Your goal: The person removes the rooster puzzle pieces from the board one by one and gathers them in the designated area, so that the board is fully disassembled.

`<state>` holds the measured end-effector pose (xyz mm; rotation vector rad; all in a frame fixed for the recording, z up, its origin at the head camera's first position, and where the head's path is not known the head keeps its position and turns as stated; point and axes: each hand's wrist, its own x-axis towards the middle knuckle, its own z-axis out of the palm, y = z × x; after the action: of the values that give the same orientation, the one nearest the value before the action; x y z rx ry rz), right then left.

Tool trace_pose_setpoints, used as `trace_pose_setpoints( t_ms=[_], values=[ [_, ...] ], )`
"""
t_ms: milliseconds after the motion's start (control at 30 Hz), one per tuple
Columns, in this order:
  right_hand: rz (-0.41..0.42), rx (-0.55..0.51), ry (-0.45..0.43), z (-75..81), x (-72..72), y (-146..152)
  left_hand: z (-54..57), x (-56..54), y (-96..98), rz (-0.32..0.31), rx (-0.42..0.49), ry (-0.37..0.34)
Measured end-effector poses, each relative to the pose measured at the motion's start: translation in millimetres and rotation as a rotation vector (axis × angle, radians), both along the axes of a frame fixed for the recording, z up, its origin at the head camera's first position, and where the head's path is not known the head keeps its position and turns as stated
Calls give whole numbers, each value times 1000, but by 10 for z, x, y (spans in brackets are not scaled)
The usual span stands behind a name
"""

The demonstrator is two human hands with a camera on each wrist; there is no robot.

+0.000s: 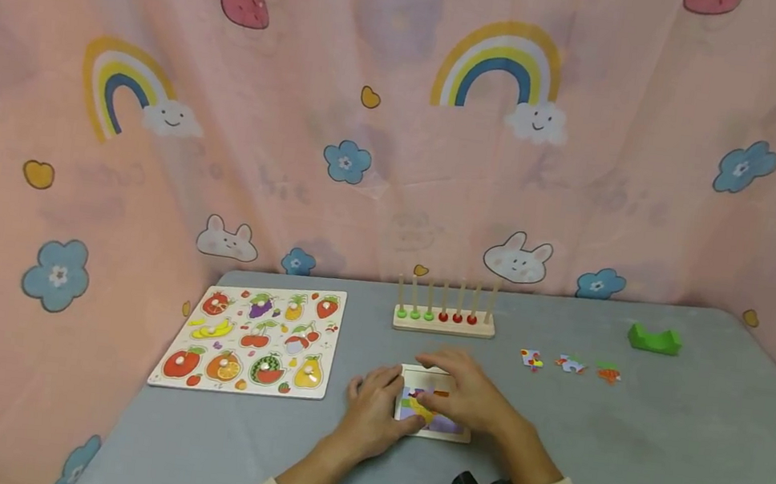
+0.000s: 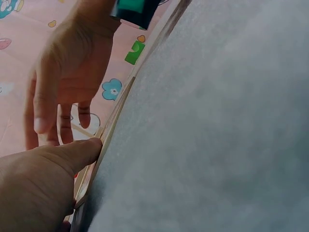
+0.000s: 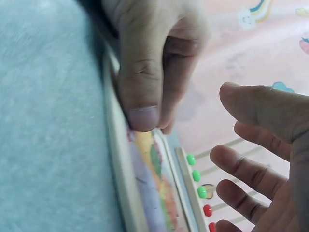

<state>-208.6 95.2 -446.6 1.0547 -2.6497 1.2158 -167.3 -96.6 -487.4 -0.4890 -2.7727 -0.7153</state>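
Observation:
A small wooden jigsaw tray [image 1: 440,436] with a coloured picture lies flat on the table in front of the person. My left hand [image 1: 370,416] holds its left side, with the thumb [image 2: 87,152] on the front rim in the left wrist view. In the right wrist view that thumb's tip presses on the picture [image 3: 152,188]. Above the tray's right part hovers my right hand [image 1: 462,392], fingers loosely spread and holding nothing. Three loose jigsaw pieces lie to the right: one with red and yellow [image 1: 531,360], a pale one [image 1: 571,364] and an orange one [image 1: 608,373].
A fruit knob puzzle board [image 1: 248,338] lies at the left. Behind the tray stands a wooden peg rack [image 1: 446,326] with green and red beads. A green notched block [image 1: 654,340] sits at the back right, before a patterned pink curtain [image 1: 391,218].

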Motion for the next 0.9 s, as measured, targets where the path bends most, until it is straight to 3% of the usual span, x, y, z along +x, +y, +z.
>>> trace_pose_setpoints(
  t_ms=[400, 633, 900],
  values=[
    [27, 8, 58, -205, -19, -42, -12, 5, 0, 9, -2, 2],
    [-40, 89, 77, -250, -13, -36, -9, -17, 41, 10, -22, 2],
    [-31, 162, 126, -259, -5, -86, 0, -11, 19, 17, -18, -12]
  ],
)
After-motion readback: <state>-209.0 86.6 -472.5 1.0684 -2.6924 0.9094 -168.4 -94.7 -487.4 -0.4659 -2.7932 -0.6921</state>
